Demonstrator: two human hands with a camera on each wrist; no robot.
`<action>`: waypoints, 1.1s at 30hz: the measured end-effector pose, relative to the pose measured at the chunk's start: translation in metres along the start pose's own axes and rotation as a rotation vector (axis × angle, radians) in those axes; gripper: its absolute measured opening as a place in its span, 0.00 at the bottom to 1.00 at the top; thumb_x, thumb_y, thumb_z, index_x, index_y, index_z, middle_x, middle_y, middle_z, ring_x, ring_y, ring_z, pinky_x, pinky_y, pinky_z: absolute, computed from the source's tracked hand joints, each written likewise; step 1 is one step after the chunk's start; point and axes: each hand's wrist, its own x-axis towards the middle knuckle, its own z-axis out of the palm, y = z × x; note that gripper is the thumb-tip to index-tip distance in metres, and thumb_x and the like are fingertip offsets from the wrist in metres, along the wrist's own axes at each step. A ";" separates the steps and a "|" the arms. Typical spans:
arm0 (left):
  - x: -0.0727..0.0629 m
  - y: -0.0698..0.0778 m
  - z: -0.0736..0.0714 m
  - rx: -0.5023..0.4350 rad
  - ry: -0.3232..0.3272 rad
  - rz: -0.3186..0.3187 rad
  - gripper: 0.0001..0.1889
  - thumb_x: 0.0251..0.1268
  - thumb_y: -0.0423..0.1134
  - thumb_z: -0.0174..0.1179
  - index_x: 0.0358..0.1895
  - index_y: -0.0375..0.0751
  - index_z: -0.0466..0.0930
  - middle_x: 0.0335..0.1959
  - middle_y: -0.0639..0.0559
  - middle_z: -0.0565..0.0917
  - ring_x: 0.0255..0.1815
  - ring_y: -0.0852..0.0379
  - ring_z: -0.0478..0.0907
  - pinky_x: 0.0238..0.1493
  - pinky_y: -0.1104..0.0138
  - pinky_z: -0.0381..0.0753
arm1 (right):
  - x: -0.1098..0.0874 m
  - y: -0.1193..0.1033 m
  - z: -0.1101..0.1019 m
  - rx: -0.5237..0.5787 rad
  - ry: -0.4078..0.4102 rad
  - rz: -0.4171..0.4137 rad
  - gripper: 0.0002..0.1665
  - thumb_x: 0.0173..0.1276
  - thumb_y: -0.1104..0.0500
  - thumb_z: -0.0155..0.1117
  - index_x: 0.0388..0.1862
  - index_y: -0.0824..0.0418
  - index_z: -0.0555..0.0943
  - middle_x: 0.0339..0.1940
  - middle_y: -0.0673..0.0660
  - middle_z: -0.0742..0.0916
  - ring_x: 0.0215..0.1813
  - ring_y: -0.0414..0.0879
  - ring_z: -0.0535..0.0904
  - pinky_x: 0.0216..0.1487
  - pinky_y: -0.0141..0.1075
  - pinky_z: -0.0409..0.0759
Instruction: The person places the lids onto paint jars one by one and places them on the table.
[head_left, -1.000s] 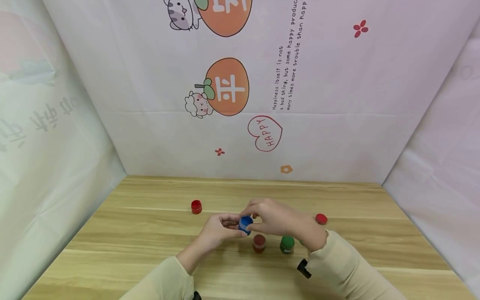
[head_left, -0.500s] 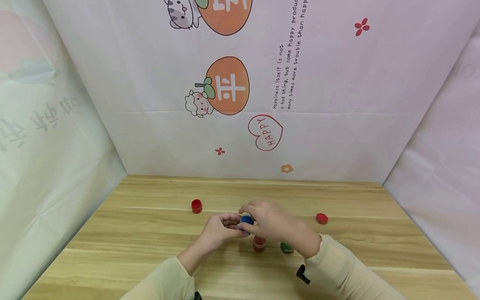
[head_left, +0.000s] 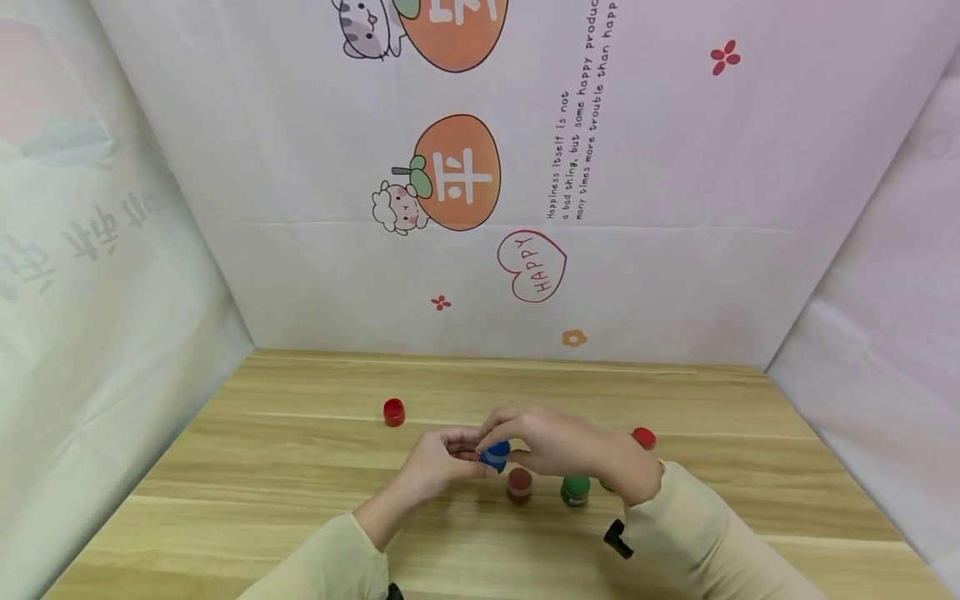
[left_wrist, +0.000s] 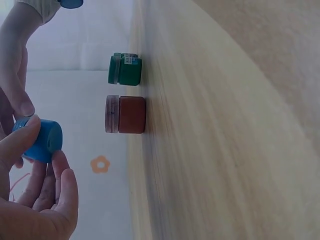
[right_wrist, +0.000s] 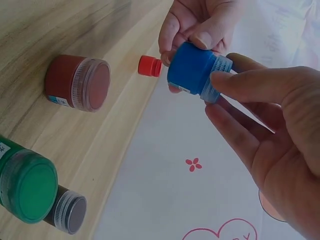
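Observation:
A blue paint jar (head_left: 495, 456) with a clear ridged lid (right_wrist: 216, 80) is held up over the table, tilted in the right wrist view. My left hand (head_left: 435, 462) grips its body, thumb on one side and fingers on the other. Thumb and fingers of my right hand (head_left: 551, 442) pinch the jar's lid. Just in front of the hands stands a brownish-red paint jar (head_left: 519, 485), lid on. Right of it is a green paint jar (head_left: 575, 490), also lidded.
At the back left sits a small red jar (head_left: 393, 412); a red lid (head_left: 643, 437) lies at the right, behind my right forearm. A dark jar with a grey lid (right_wrist: 70, 212) stands beside the green one. White printed cloth (head_left: 637, 250) walls the wooden table (head_left: 262, 492).
My right hand swept over the jar's top, then drew back, its fingers shifting round the lid. The blue jar has tipped slightly. The left hand stays nearly in place.

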 end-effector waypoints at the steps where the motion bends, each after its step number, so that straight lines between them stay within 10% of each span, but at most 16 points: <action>1: 0.000 0.000 0.000 -0.003 -0.001 -0.001 0.24 0.57 0.29 0.75 0.57 0.27 0.83 0.49 0.43 0.88 0.49 0.51 0.85 0.51 0.64 0.84 | 0.000 0.000 0.000 0.002 -0.001 0.002 0.18 0.66 0.74 0.69 0.54 0.65 0.87 0.56 0.57 0.86 0.58 0.47 0.83 0.55 0.30 0.80; 23: 0.002 -0.001 0.005 -0.075 -0.013 -0.003 0.18 0.58 0.26 0.73 0.52 0.26 0.84 0.45 0.43 0.89 0.46 0.53 0.86 0.49 0.65 0.84 | 0.005 -0.007 0.013 -0.245 0.127 0.181 0.18 0.71 0.48 0.71 0.48 0.61 0.87 0.38 0.50 0.86 0.31 0.36 0.78 0.33 0.26 0.78; 33: 0.001 -0.002 0.001 -0.033 -0.001 -0.025 0.21 0.57 0.29 0.75 0.54 0.27 0.84 0.46 0.46 0.88 0.47 0.53 0.85 0.51 0.63 0.84 | -0.002 0.003 -0.002 -0.028 0.031 -0.031 0.19 0.65 0.70 0.73 0.54 0.63 0.87 0.55 0.55 0.86 0.58 0.46 0.83 0.58 0.34 0.80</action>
